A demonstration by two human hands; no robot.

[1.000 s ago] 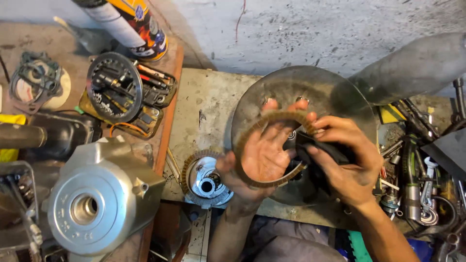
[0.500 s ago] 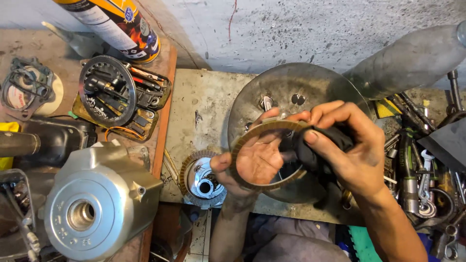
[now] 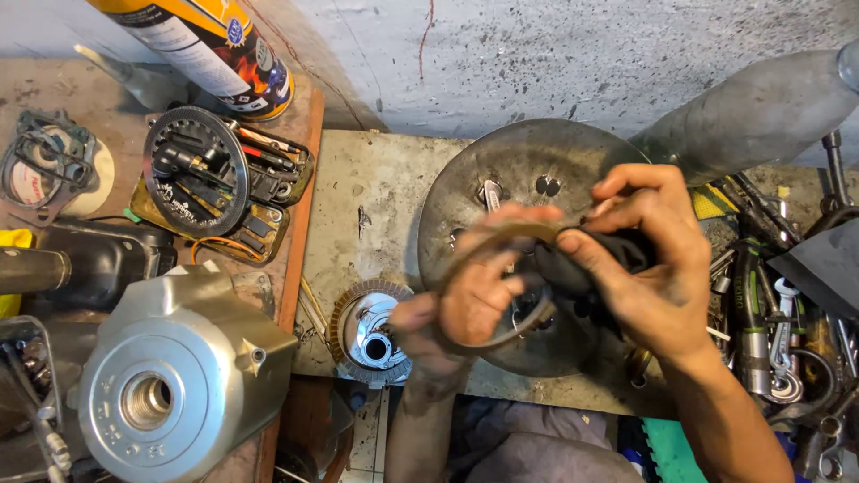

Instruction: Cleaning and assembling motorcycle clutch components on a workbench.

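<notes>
My left hand (image 3: 470, 300) holds a thin brown friction ring (image 3: 483, 240) that loops around its fingers, tilted almost edge-on. My right hand (image 3: 649, 268) pinches a dark rag (image 3: 573, 264) against the ring's right side. Both hands hover over a round grey metal pan (image 3: 501, 170) with a few small parts in it. A toothed clutch hub (image 3: 369, 331) sits just left of my left wrist.
A silver engine cover (image 3: 170, 385) lies bottom left. A ring-shaped plate rests on an open tool case (image 3: 219, 183) beside a spray can (image 3: 210, 45). Gaskets (image 3: 45, 161) lie far left. Wrenches and loose tools (image 3: 769, 304) crowd the right; a grey pipe (image 3: 752, 107) crosses the upper right.
The ring has tipped from lying flat on my left palm to nearly edge-on. My right hand has slid up along it with the rag.
</notes>
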